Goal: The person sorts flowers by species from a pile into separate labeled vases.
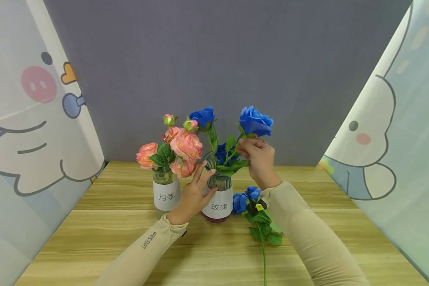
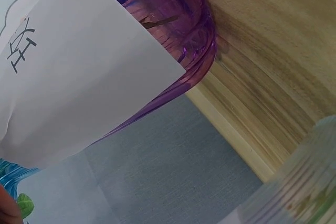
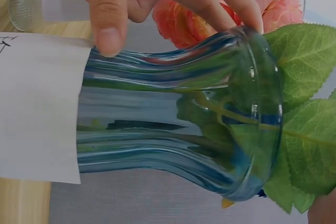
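My left hand [image 1: 196, 192] rests its spread fingertips on the left side of a ribbed glass vase [image 3: 178, 114], blue at the neck and purple at the base, with a white paper label [image 1: 217, 205]. In the right wrist view its thumb [image 3: 107, 19] lies against the neck and a fingertip touches the rim. Behind the vase's right side, my right hand [image 1: 260, 157] pinches the stem of a blue rose [image 1: 255, 121] just under the bloom. That leafy stem slants down to the vase mouth. Another blue rose [image 1: 202, 117] stands in the vase, and a lower one [image 1: 224, 153] sits near the rim.
Left of this vase stands a clear glass vase [image 1: 166, 176] of pink-orange flowers [image 1: 186, 146], also labelled. A blue flower stem [image 1: 263, 254] with leaves lies on the wooden table [image 1: 103, 234] at front right. A grey panel [image 1: 236, 59] rises behind.
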`<state>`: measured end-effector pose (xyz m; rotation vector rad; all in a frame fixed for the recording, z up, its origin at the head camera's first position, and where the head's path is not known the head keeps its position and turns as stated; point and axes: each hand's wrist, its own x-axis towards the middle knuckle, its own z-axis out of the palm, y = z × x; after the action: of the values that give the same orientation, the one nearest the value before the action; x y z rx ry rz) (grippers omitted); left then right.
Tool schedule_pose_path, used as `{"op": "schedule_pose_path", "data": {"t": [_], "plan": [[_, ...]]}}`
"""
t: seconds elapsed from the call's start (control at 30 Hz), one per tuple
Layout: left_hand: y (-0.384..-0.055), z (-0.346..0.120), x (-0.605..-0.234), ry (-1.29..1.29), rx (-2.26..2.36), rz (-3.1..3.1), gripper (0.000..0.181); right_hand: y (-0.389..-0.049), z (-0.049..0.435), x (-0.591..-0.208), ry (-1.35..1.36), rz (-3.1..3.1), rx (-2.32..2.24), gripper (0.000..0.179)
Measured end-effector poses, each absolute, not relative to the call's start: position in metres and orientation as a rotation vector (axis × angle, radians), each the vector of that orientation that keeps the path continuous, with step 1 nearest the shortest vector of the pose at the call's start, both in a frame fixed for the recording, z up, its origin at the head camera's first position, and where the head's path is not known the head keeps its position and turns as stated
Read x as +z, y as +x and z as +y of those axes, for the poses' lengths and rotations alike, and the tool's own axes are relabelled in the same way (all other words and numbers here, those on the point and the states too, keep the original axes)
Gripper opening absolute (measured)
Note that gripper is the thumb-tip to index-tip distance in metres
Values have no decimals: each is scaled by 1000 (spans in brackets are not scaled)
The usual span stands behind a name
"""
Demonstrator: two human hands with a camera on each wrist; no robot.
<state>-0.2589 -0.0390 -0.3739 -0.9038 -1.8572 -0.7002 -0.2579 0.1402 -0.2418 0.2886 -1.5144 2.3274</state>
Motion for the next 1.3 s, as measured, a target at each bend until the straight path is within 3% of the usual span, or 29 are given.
{"op": "schedule_pose_path", "data": {"t": [0.27, 0.4, 1.07, 1.3], "plan": [[-259, -40, -373, -903, -684, -1848, 80, -259, 139, -248, 314, -1502, 2293, 13], [-259, -40, -373, -907, -693, -1847, 80, -260, 137, -248, 319, -1583, 2224, 4], [-258, -39, -371, -909, -690, -1844, 78, -262, 128, -238, 333, -1894, 1934, 16], [-258, -39, -372, -912, -708, -1840, 79, -263, 122, -244, 388, -2025, 1765, 12]]}}
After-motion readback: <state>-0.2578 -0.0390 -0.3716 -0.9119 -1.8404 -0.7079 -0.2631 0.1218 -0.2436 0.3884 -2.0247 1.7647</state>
